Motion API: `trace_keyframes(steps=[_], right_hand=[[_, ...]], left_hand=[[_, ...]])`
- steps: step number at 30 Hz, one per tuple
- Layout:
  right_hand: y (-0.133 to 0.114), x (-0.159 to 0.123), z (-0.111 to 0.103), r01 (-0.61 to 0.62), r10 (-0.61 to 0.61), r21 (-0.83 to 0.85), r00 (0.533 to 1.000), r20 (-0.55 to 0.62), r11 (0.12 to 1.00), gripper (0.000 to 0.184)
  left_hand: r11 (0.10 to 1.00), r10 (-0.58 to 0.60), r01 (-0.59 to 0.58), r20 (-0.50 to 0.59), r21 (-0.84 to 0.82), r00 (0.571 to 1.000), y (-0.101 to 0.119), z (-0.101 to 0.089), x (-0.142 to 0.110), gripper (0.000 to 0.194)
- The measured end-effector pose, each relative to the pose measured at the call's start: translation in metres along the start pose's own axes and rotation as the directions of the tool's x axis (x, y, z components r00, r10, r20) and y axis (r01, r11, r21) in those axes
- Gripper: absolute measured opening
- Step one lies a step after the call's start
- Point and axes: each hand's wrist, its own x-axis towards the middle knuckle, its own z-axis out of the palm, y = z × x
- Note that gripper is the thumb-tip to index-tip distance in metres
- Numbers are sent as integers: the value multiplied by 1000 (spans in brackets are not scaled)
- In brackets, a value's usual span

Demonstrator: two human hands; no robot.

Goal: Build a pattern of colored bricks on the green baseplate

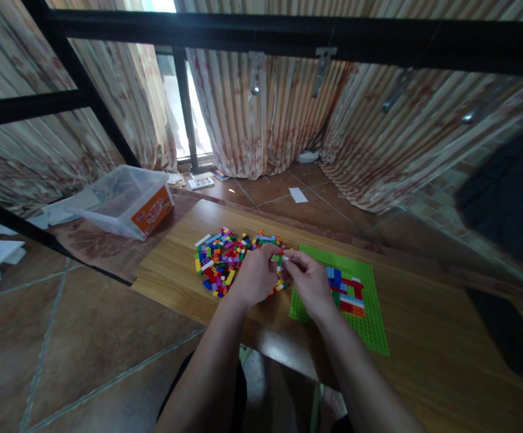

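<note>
My left hand (257, 275) is closed in a pinch over the right side of a pile of colourful toy building bricks (218, 264). Close beside it, my right hand (312, 282) pinches too, its fingertips almost meeting those of the left. Small green and white building bricks (280, 260) show between the fingertips; which hand grips which brick is hard to make out. Partly under my right hand lies a green studded baseplate (372, 307). Red, blue, white and orange bricks (350, 296) are fixed on it, and my right hand and forearm hide part of them.
The wooden table (171, 264) carries the pile, the baseplate and a dark flat object (505, 331) at right. A clear plastic bin (123, 201) with an orange label stands on the floor at left. A black metal frame (261, 27) crosses before the curtains (261, 120).
</note>
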Motion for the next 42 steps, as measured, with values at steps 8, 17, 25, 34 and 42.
trace_keyframes(steps=[8, 17, 25, 34, 42], right_hand=[[-2, -8, 0, 226, -144, -453, 968, 208, 862, 21], [-10, -4, -7, 252, -233, -368, 968, 96, 895, 28], [-12, -3, -8, 198, -187, -216, 980, 70, 956, 24], [-6, -8, 2, 217, -279, -446, 957, -77, 868, 21], [1, -8, 5, 278, -265, -532, 959, 103, 800, 20]], left_hand=[[997, -63, 62, -23, -39, 998, -4, -13, 2, 12], [999, -4, 8, 69, -52, 998, 2, -13, 1, 18], [979, 28, -15, 63, -201, 998, -1, -4, 2, 17], [991, -106, 104, -16, -87, 994, -1, 0, 2, 21], [980, -150, 143, -39, -141, 988, -10, -7, 3, 29]])
